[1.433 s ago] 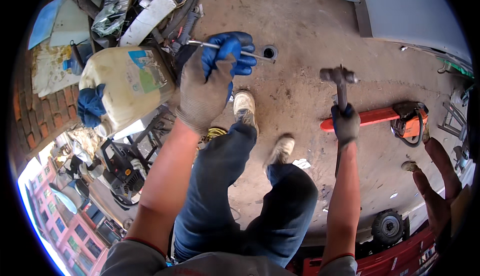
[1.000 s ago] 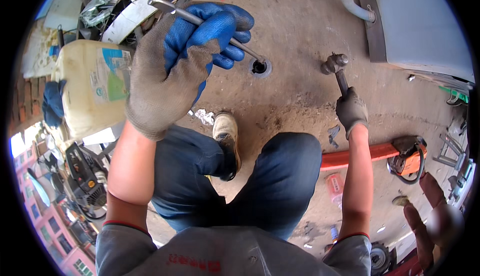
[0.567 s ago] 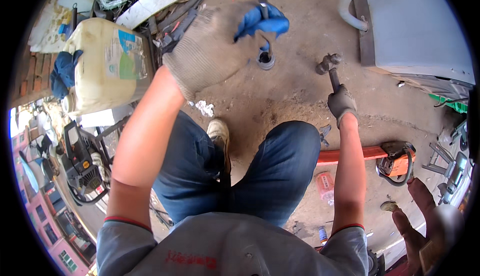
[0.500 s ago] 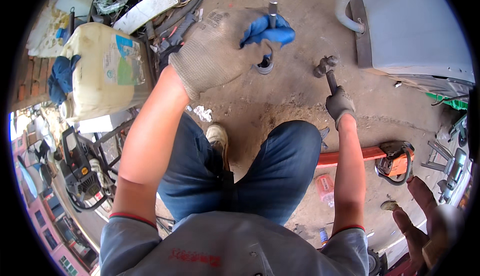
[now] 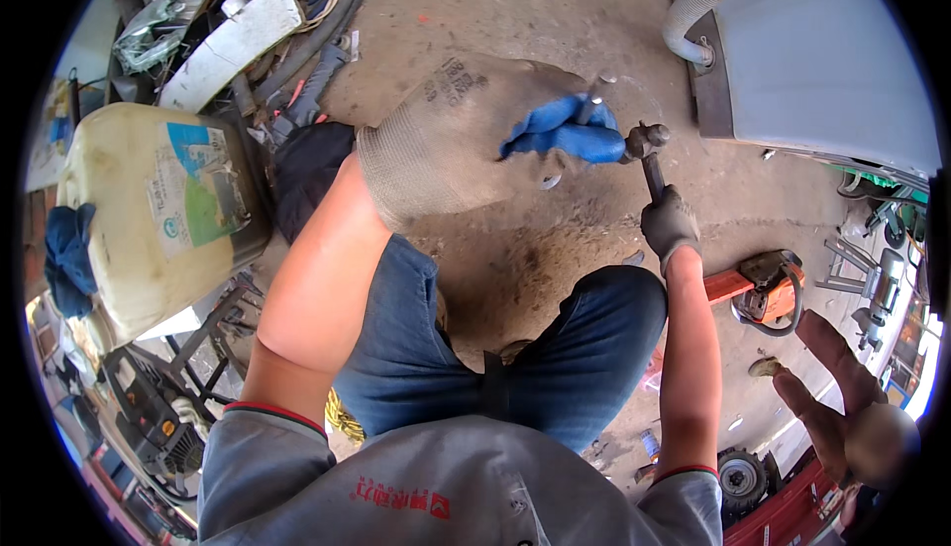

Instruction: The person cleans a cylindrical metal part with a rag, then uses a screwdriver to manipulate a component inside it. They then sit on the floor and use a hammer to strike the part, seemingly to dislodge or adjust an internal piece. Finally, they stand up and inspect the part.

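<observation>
Right hand (image 5: 671, 222), gripping a hammer (image 5: 653, 171), has neared left hand (image 5: 495, 140), clasping a seemingly metal rod (image 5: 593, 98).

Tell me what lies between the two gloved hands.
Between the left hand and the right hand, the head view shows the hammer head and part of its handle, with floor behind. Whether the hammer head touches the left fingertips is unclear.

One wide fisheye view from the head, steeply downward, left grip (image 5: 485, 135) close, floor (image 5: 535, 11) farther off.
</observation>
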Demonstrator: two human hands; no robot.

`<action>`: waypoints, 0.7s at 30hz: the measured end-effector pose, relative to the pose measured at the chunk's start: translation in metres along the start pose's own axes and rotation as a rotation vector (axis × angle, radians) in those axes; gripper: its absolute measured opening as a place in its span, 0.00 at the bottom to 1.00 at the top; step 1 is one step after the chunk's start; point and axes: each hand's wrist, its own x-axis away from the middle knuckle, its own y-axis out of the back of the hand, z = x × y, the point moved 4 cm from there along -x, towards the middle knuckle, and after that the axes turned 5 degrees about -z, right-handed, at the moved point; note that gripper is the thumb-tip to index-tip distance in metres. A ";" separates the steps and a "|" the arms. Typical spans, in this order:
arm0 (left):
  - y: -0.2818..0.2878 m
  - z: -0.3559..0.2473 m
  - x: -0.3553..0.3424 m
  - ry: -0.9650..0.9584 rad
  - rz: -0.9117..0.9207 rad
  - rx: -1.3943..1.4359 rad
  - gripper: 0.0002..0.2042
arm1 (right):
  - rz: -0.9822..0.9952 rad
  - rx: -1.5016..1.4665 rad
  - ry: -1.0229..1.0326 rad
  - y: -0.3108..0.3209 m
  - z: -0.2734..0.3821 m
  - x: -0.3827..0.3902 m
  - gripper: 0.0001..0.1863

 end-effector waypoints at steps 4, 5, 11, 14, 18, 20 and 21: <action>0.001 0.015 0.004 -0.007 0.041 -0.184 0.20 | 0.008 0.013 -0.032 -0.002 0.006 0.003 0.18; 0.002 0.014 0.004 -0.013 0.054 -0.217 0.20 | 0.001 0.024 -0.035 -0.002 0.005 0.002 0.18; 0.013 0.006 0.003 -0.140 0.022 -0.258 0.21 | 0.002 0.046 -0.055 -0.003 0.009 0.005 0.18; 0.011 0.007 0.005 -0.155 0.006 -0.283 0.21 | 0.013 0.037 -0.065 -0.005 0.010 0.005 0.17; 0.006 0.014 0.004 -0.126 0.082 -0.246 0.22 | -0.036 -0.005 -0.060 -0.006 0.008 0.008 0.16; 0.008 0.006 0.004 -0.143 0.023 -0.167 0.22 | -0.032 -0.019 -0.058 -0.007 0.009 0.007 0.16; 0.008 0.011 0.006 -0.145 0.015 -0.152 0.22 | -0.017 -0.016 -0.061 -0.007 0.009 0.008 0.16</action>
